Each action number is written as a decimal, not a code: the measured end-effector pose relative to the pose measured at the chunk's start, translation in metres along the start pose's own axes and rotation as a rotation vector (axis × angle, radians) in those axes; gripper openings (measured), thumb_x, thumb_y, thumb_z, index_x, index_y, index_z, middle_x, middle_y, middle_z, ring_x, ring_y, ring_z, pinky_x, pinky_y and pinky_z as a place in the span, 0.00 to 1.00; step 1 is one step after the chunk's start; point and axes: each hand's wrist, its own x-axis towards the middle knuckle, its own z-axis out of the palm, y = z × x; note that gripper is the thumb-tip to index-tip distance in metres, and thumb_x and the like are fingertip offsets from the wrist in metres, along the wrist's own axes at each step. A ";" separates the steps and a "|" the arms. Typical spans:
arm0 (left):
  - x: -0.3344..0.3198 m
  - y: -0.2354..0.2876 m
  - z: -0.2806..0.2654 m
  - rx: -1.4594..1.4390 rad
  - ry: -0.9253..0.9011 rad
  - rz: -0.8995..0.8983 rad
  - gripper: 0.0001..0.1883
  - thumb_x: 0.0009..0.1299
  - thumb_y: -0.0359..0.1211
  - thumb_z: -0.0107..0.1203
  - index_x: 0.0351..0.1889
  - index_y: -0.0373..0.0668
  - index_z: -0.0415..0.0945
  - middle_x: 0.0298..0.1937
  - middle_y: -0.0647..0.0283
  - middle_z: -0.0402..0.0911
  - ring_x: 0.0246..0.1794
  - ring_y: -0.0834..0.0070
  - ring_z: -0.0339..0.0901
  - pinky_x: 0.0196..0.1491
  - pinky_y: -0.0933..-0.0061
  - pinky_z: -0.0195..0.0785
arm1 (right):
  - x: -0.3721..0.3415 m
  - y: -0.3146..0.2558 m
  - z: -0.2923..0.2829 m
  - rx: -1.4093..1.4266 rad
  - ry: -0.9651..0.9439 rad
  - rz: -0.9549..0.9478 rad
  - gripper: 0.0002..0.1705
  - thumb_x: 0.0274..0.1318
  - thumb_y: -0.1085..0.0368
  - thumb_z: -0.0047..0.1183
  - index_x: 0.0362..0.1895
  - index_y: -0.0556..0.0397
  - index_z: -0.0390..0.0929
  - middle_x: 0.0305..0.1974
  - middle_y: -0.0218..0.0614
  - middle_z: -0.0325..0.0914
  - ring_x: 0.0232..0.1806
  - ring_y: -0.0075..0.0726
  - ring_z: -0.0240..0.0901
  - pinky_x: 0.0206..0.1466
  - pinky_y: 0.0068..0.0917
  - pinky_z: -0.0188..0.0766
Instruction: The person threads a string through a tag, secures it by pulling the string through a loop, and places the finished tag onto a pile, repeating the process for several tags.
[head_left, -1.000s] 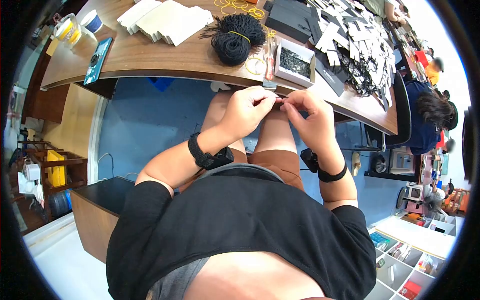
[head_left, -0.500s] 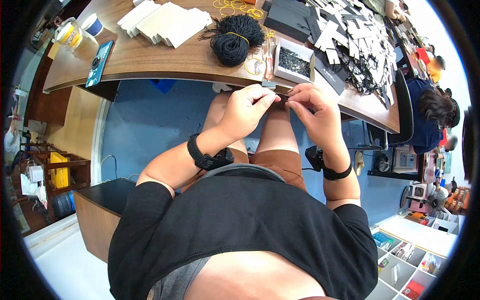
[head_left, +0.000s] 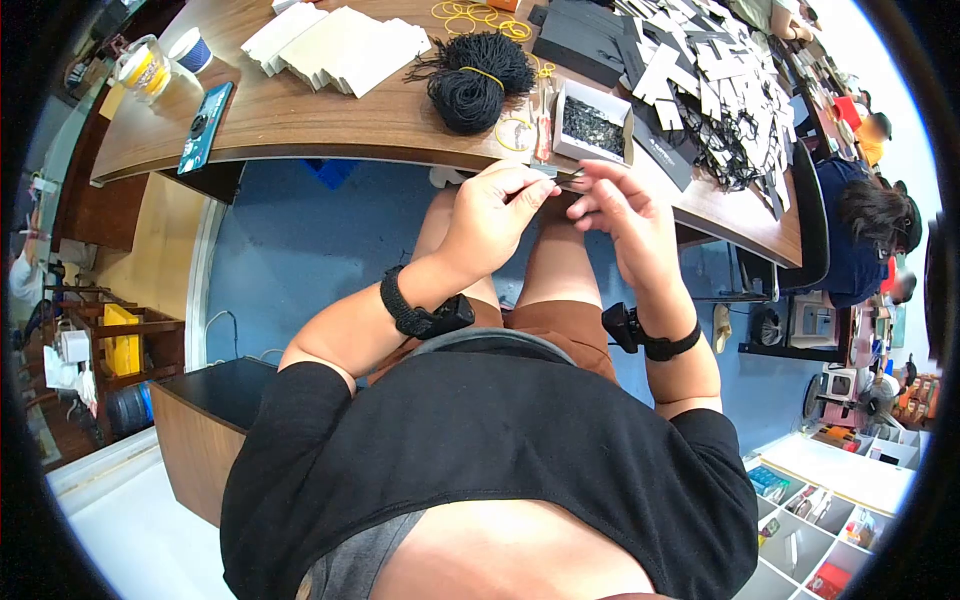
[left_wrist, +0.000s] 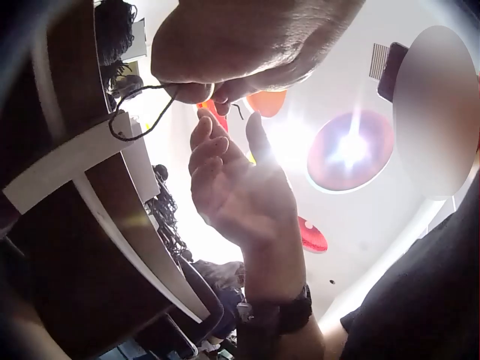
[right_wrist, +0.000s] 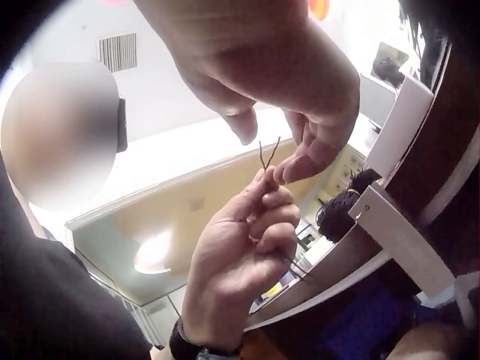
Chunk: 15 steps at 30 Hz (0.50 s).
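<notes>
Over the person's lap, the left hand [head_left: 492, 218] pinches a thin black cord [left_wrist: 133, 139] between thumb and fingertips. A loop of the cord hangs out on one side of the pinch in the left wrist view. Two short cord ends [right_wrist: 264, 155] stick up in a V from the fingertips in the right wrist view. Facing it, the right hand [head_left: 637, 222] has its thumb and fingers spread apart, fingertips right beside the cord ends, with nothing seen between them. A black cord bundle [head_left: 465, 104] tied with a yellow band lies on the table beyond.
The wooden table [head_left: 270, 125] runs in front of the knees. On it are an open white box [head_left: 562, 145] of small black pieces, stacked pale cards [head_left: 355, 45], a teal phone-like item [head_left: 206, 128], cups, and a large pile of black and white tags [head_left: 720, 75].
The right hand has drawn a little away from the left fingertips, and its thumb and fingers have opened. The left hand keeps its pinch, with dark cord now visible at its fingertips.
</notes>
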 end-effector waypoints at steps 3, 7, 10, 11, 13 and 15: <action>0.001 0.002 0.000 0.039 -0.015 0.099 0.06 0.66 0.27 0.53 0.34 0.33 0.78 0.32 0.59 0.77 0.35 0.72 0.73 0.41 0.76 0.65 | 0.003 0.006 0.004 -0.063 -0.067 -0.018 0.18 0.59 0.68 0.51 0.53 0.61 0.72 0.35 0.34 0.78 0.31 0.20 0.73 0.35 0.17 0.71; -0.001 0.000 0.003 0.030 0.007 0.133 0.08 0.68 0.29 0.54 0.37 0.33 0.79 0.32 0.63 0.76 0.33 0.79 0.70 0.38 0.79 0.63 | 0.005 0.013 0.011 -0.101 -0.056 -0.076 0.15 0.60 0.67 0.51 0.50 0.57 0.76 0.30 0.27 0.77 0.28 0.15 0.69 0.33 0.14 0.67; -0.002 0.000 0.004 0.009 0.008 0.110 0.07 0.67 0.28 0.54 0.37 0.33 0.79 0.31 0.63 0.76 0.33 0.79 0.70 0.38 0.80 0.63 | 0.006 0.017 0.011 -0.098 -0.050 -0.114 0.14 0.61 0.66 0.50 0.49 0.56 0.78 0.30 0.25 0.77 0.27 0.15 0.68 0.32 0.13 0.65; -0.003 0.002 0.004 0.005 0.004 0.091 0.07 0.67 0.28 0.54 0.37 0.33 0.79 0.31 0.63 0.76 0.33 0.79 0.70 0.38 0.80 0.63 | 0.007 0.017 0.012 -0.085 -0.045 -0.125 0.13 0.61 0.66 0.50 0.49 0.55 0.78 0.30 0.25 0.76 0.27 0.14 0.68 0.32 0.13 0.64; -0.003 0.002 0.004 0.012 -0.010 0.087 0.07 0.67 0.28 0.54 0.37 0.32 0.79 0.32 0.63 0.76 0.34 0.79 0.70 0.38 0.80 0.63 | 0.008 0.015 0.013 -0.056 -0.035 -0.143 0.13 0.61 0.66 0.50 0.48 0.56 0.78 0.30 0.25 0.77 0.28 0.14 0.68 0.32 0.13 0.64; -0.003 -0.002 0.003 0.033 -0.026 0.114 0.07 0.67 0.28 0.54 0.37 0.32 0.79 0.32 0.64 0.76 0.33 0.79 0.70 0.38 0.80 0.63 | 0.008 0.015 0.012 -0.042 -0.030 -0.147 0.12 0.61 0.66 0.50 0.46 0.56 0.79 0.31 0.25 0.77 0.29 0.14 0.68 0.32 0.13 0.65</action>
